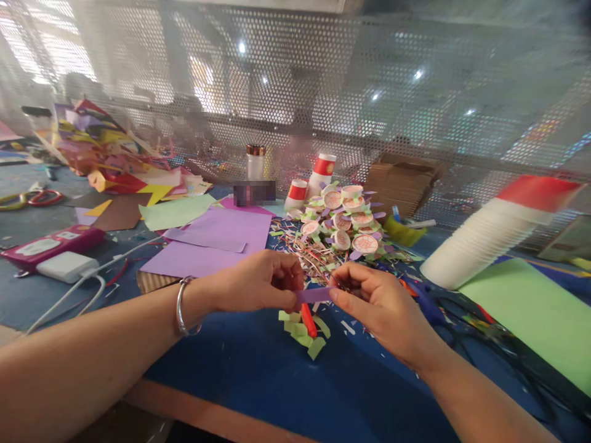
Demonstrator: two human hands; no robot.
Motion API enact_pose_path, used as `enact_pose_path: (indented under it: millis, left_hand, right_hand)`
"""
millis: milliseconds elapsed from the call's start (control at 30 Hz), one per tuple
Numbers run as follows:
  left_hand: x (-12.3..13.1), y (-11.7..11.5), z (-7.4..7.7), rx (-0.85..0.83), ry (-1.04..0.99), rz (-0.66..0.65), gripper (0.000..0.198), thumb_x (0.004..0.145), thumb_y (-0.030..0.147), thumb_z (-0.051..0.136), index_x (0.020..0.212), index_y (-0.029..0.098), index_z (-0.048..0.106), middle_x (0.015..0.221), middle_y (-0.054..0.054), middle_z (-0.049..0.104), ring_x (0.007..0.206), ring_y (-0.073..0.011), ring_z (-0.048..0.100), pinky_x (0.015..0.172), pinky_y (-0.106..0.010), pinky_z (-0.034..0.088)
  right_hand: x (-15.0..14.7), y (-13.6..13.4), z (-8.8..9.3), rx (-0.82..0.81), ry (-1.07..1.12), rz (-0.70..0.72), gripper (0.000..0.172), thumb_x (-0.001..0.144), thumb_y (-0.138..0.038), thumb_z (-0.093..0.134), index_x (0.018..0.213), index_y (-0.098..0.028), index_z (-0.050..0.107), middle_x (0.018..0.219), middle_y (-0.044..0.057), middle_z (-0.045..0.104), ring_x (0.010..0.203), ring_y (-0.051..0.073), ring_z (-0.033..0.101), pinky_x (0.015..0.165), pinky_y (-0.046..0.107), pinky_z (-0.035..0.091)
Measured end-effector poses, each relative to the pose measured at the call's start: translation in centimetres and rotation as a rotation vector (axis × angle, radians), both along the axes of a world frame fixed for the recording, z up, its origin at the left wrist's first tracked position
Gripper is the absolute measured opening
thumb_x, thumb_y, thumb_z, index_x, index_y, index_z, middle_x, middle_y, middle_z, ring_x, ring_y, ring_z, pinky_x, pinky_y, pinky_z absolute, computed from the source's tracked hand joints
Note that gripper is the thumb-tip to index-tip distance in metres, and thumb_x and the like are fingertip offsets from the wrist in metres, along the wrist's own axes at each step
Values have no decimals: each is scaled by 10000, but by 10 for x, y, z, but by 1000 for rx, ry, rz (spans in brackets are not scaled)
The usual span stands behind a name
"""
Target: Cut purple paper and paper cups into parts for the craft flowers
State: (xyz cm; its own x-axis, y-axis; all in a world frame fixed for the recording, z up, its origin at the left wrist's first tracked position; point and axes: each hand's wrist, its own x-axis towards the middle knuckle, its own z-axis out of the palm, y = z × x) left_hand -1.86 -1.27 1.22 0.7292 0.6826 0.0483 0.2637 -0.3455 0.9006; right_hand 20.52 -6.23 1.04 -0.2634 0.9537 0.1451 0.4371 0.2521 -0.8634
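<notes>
A narrow purple paper strip (314, 295) stretches between my hands, just above the blue table. My left hand (265, 280), with a silver bangle at the wrist, pinches its left end between thumb and fingers. The right end is pinched by my right hand (373, 301). Under the strip lie a red-orange tool (308, 321), its kind partly hidden, and several small light green paper pieces (300, 332). Beyond my hands, thin paper scraps (305, 252) cover the table before a heap of cup-like paper pieces (348, 218) with red printed faces and green and purple bits.
Purple sheets (226, 227) lie left of centre. Further left are a magenta device (55, 246), a white charger (69, 266) and scissors (44, 197). A leaning stack of paper cups (489, 237), a green sheet (530, 314) and dark cables (503, 363) occupy the right. A perforated metal panel (295, 80) stands behind.
</notes>
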Motion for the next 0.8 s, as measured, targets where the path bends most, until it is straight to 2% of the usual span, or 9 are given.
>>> enact_pose_path:
  millis: [100,167,300,433,567,700,800]
  left_hand:
    - [3,-6,2,117,94,-55,136,832,225,618,924,182,709,756,-21,710,665,-132,615,577,-216,414]
    - [6,-11,4,172,129,-64,172,880,229,557,880,178,721,741,-31,709,645,-135,620,551,-213,409]
    - [10,-18,5,108,159,-48,280,964,288,430,794,172,619,694,-25,664,523,-104,558,512,-212,413]
    - [14,-20,-4,-87,-30,12,214,991,317,395,827,203,473,616,21,574,503,-96,492,500,-209,391]
    - [19,-21,-14,-254,-315,5,235,1008,370,387,859,199,447,675,-28,640,584,-110,576,586,-229,440]
    - [24,-23,-16,-266,-421,-11,230,1014,386,390,917,189,458,686,-37,651,627,-121,607,632,-245,451]
    - [24,-27,-15,-213,-378,-10,233,1020,380,377,886,195,425,674,-22,632,614,-115,576,617,-246,445]
  right_hand:
    - [-2,-1,0,-26,-22,20,150,883,-325,606,828,-186,602,700,-18,547,622,128,495,544,236,378]
    - [-4,-1,1,-31,-29,31,148,869,-318,625,812,-183,603,693,-19,550,613,123,493,535,231,372]
    - [-7,-2,1,-19,0,31,156,870,-324,638,814,-184,598,702,-21,555,626,122,503,549,230,390]
    - [-7,-1,1,-4,106,-24,236,876,-421,674,887,-190,625,769,-3,602,697,134,556,624,237,453]
    - [-6,-2,2,-34,204,-54,337,865,-524,672,925,-193,651,726,-1,606,685,138,574,585,232,443]
    - [-7,-5,2,-20,250,-101,357,867,-540,668,929,-188,661,741,5,628,576,99,496,475,213,350]
    - [-8,-5,2,-9,253,-117,355,864,-533,679,948,-189,652,741,-2,644,482,65,392,409,215,256]
